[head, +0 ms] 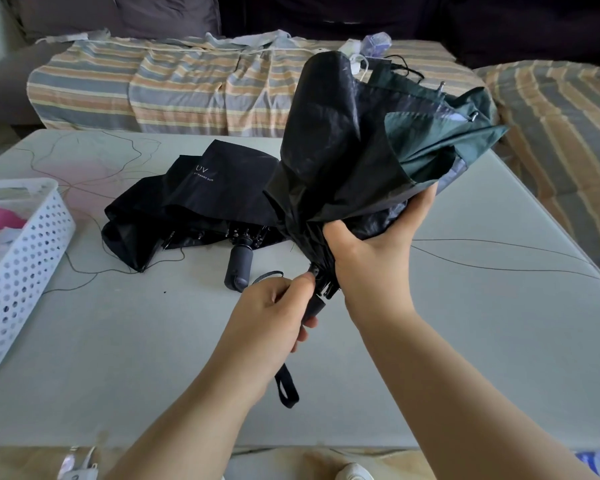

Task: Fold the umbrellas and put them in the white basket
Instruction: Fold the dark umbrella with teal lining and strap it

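I hold a collapsed umbrella (343, 143), black inside and dark green outside, tilted up over the table. My left hand (274, 317) grips its black handle, and a wrist strap (286, 389) hangs below. My right hand (371, 244) is wrapped around the gathered canopy just above the handle. A second black umbrella (201, 195) printed "UV" lies loosely collapsed on the table, its grey handle (239, 266) pointing toward me. The white perforated basket (25, 258) stands at the table's left edge and holds pink and white things.
The pale table (465, 323) has thin dark line markings. Behind it is a sofa under a striped cover (174, 84) with small items on top. Along the bottom edge lie small white objects (80, 465) on the floor.
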Demonstrator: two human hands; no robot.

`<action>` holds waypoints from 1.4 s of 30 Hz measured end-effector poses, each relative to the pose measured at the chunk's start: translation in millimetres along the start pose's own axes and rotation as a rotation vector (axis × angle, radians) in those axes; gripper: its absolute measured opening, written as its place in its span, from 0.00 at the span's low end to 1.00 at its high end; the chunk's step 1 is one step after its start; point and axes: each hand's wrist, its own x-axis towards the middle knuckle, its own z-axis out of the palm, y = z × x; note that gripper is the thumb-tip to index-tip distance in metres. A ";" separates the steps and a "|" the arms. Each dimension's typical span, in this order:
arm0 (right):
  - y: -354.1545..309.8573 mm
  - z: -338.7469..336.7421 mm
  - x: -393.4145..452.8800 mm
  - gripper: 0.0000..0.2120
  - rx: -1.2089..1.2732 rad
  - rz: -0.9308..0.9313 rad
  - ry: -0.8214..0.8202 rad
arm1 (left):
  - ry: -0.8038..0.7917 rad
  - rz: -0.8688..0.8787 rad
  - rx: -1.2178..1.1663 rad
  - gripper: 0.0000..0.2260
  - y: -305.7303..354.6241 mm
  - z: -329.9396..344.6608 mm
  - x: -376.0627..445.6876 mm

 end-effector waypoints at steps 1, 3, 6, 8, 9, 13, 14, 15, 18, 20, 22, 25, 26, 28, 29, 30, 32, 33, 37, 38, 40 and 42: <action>0.3 1.5 -1.1 0.47 0.009 0.012 -0.007 | 0.007 0.002 -0.010 0.18 -0.2 -0.9 0.1; 1.8 4.3 -2.3 0.47 0.024 0.031 -0.012 | 0.018 0.006 -0.024 0.18 0.2 -1.4 0.3; 4.7 6.6 -2.3 0.47 0.021 0.013 0.002 | 0.039 0.005 -0.022 0.18 0.7 -1.5 1.5; 4.9 7.6 -3.6 0.47 0.021 0.002 0.002 | 0.038 -0.009 -0.012 0.17 0.7 -1.7 2.3; 4.7 8.1 -4.5 0.47 0.024 -0.003 -0.002 | 0.034 -0.021 -0.009 0.16 0.4 -2.0 2.5; 2.6 10.8 -8.8 0.45 0.004 -0.044 0.014 | 0.020 -0.059 -0.012 0.13 1.8 -3.9 1.7; 2.7 11.0 -9.5 0.45 0.000 -0.051 0.017 | 0.015 -0.067 -0.018 0.12 2.4 -4.3 1.1; 2.8 11.2 -10.1 0.45 0.001 -0.054 0.015 | 0.010 -0.074 -0.021 0.11 2.8 -4.4 0.7; 3.7 11.0 -10.4 0.45 0.020 -0.053 0.001 | -0.006 -0.097 -0.040 0.10 3.3 -5.0 0.1; 4.3 10.3 -9.4 0.45 0.018 -0.053 -0.006 | -0.024 -0.117 -0.055 0.10 4.1 -5.6 -0.2; 3.7 9.9 -8.3 0.45 0.003 -0.067 -0.007 | -0.051 -0.133 -0.076 0.11 5.0 -7.0 0.4; 3.6 10.0 -7.8 0.46 -0.043 -0.110 -0.001 | -0.084 -0.146 -0.087 0.14 5.4 -9.4 1.9; 3.7 9.9 -8.1 0.46 -0.047 -0.112 -0.001 | -0.089 -0.145 -0.078 0.15 4.9 -9.6 2.3; 5.1 9.5 -9.4 0.47 -0.042 -0.103 -0.001 | -0.091 -0.151 -0.077 0.15 4.4 -9.9 2.6; 6.0 9.6 -10.0 0.47 -0.041 -0.098 0.000 | -0.090 -0.164 -0.088 0.15 4.3 -10.3 2.8; 6.4 9.5 -10.6 0.47 -0.042 -0.097 -0.001 | -0.091 -0.180 -0.104 0.15 4.3 -10.6 3.3; 6.2 10.0 -11.6 0.46 -0.046 -0.116 -0.003 | -0.098 -0.211 -0.139 0.14 4.3 -11.7 3.7; 5.9 10.5 -12.1 0.46 -0.052 -0.131 0.000 | -0.103 -0.222 -0.157 0.14 4.5 -12.2 3.8; 6.9 11.5 -12.1 0.46 -0.051 -0.112 0.003 | -0.111 -0.248 -0.173 0.14 6.0 -13.2 3.0; 7.1 11.6 -11.9 0.46 -0.047 -0.104 -0.001 | -0.112 -0.249 -0.172 0.14 6.4 -14.0 2.7; 6.5 12.0 -10.8 0.46 -0.045 -0.103 -0.008 | -0.124 -0.238 -0.166 0.15 6.6 -15.9 2.2; 4.7 11.5 -9.1 0.46 -0.041 -0.109 -0.016 | -0.146 -0.217 -0.132 0.17 7.3 -17.7 1.5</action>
